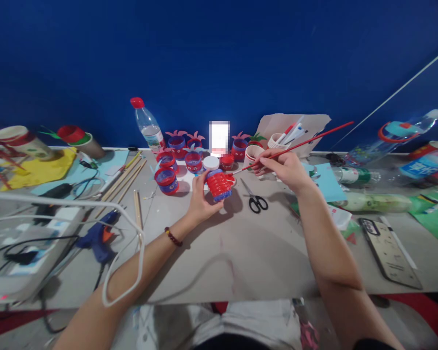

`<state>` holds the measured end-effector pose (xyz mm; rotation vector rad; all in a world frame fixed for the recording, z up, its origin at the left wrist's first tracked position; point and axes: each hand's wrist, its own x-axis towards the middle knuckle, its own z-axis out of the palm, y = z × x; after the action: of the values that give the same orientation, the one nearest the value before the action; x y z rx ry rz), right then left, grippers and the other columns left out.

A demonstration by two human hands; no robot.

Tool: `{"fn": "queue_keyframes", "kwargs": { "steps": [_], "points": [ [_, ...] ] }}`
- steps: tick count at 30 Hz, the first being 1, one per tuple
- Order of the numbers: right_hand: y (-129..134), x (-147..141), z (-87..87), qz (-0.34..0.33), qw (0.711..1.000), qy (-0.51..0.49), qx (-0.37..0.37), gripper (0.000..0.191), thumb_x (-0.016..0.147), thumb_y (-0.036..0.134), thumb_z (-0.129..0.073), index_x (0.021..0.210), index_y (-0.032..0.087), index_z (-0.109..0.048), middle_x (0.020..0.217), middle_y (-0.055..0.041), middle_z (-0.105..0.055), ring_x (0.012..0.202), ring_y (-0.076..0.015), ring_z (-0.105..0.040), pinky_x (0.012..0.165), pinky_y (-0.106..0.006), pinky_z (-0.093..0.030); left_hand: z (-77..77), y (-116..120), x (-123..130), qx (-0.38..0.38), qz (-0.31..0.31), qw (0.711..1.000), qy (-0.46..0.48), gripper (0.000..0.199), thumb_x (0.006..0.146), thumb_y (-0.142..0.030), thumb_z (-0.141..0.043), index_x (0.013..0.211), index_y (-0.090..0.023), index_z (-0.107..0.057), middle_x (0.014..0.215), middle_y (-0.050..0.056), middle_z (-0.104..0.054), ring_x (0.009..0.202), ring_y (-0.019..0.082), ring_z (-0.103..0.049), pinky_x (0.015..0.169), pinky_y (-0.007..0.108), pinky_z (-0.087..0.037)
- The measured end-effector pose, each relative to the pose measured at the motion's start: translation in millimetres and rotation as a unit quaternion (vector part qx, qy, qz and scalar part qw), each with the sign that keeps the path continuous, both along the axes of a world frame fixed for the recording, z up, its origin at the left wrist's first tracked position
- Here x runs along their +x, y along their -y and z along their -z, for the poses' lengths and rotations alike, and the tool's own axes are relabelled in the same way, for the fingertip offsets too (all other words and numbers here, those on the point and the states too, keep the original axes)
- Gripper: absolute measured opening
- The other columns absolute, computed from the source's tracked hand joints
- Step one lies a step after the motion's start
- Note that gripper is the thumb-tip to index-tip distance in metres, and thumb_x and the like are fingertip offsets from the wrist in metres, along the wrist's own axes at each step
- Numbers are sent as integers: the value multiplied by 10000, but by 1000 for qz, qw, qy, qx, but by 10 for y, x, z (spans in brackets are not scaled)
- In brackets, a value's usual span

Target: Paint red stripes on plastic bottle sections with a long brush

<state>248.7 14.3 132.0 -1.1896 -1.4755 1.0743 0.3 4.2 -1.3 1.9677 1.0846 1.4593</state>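
Near the left hand (204, 200), scissors (256, 200) lie beside decorated cups (167, 181).

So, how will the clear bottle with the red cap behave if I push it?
The clear bottle is tall and narrow, so it may tip easily. Its round body would probably roll once down. It looks like thin plastic, so it might dent.
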Motion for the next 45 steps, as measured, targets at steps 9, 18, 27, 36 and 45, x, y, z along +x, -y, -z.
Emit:
{"fn": "queue_keyframes", "kwargs": {
  "steps": [9, 18, 27, 36, 45],
  "points": [
    [48, -85, 15, -45, 999, -29, -5, 330, 749, 498, -789, 801, 187, -693, 767, -56, -734, 748, -214, -735, 723, -377, -654, 38, 30, 0, -33, -11, 999, -15, 897, 604, -283, -803, 1373, -228, -345, 1329, 132, -479, 1253, 316, -529, 1051, 497, -477],
    [88, -233, 49, -73, 997, -13, -19, 337, 760, 488, -781, 836, 175, -684, 787, -61, -728, 747, -211, -739, 765, -408, -656, 64, 25, -5, -30, -20, 999, -13, 874, 602, -282, -834, 1347, -234, -380, 1329, 128, -501, 1250, 312, -544, 1039, 485, -495],
    [50, -164, 14, -34, 999, -15, 4, 388, 686, 548, -822, 700, 184, -688, 751, -55, -717, 694, -201, -724, 711, -357, -657, 110, -3, -18, 0, 6, 1000, 17, 889, 617, -270, -815, 1369, -224, -342, 1341, 130, -509, 1254, 306, -551, 1084, 489, -454],
    [11, -57, 17, 18, 1000, -9, 10, 337, 701, 500, -825, 742, 196, -688, 737, -57, -733, 703, -227, -736, 723, -396, -653, 37, -16, -35, 16, -8, 1000, -17, 878, 662, -304, -806, 1404, -232, -341, 1393, 144, -477, 1309, 321, -502, 1115, 516, -415],
    [69, -117, 4, -30, 999, -41, -1, 324, 750, 488, -792, 796, 185, -690, 752, -54, -729, 710, -201, -729, 719, -367, -651, -46, 25, -22, 43, -39, 993, -102, 932, 671, -245, -760, 1472, -264, -284, 1402, 136, -438, 1322, 335, -464, 1112, 543, -404]
  ]
}}
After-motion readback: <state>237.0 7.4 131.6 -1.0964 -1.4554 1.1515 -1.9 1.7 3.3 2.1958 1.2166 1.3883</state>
